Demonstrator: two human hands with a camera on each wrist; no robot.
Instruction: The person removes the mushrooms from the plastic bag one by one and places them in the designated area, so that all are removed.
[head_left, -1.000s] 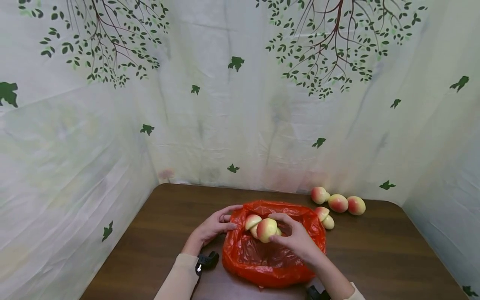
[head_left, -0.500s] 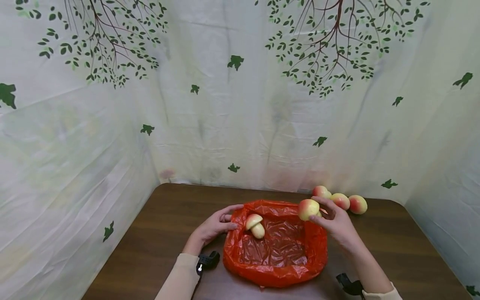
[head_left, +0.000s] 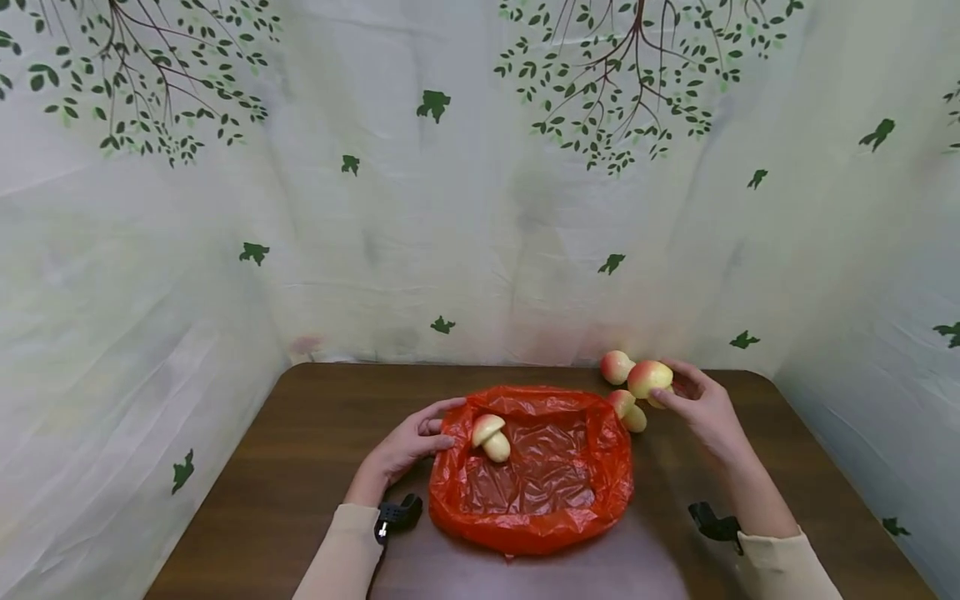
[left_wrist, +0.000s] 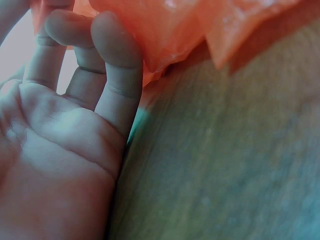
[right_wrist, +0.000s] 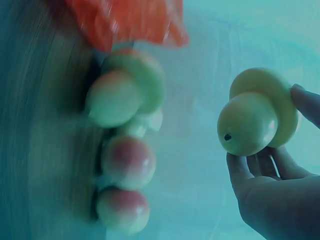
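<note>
My left hand (head_left: 408,442) grips the left rim of a red plastic bag (head_left: 528,533), thumb at the edge; the left wrist view shows its curled fingers (left_wrist: 117,42) against the plastic. The bag stands wide open at the top. One toy mushroom (head_left: 495,446), with a red-yellow cap and cream stem, lies inside at its left. Beyond the bag's back right corner, my right hand (head_left: 705,412) pinches another toy mushroom (head_left: 647,379) by its cap. In the right wrist view this mushroom (right_wrist: 250,125) is held up, stem end towards the camera.
More mushrooms sit on the brown table (head_left: 360,392) at the back right: one mushroom (head_left: 616,367) near the edge and one mushroom (head_left: 635,418) against the bag. Two red-topped mushrooms (right_wrist: 128,162) show in the right wrist view, hidden behind the hand in the head view.
My right hand has carried its mushroom from over the bag to the back right, above the other mushrooms. The left hand stays on the rim. The head view has turned slightly right.
</note>
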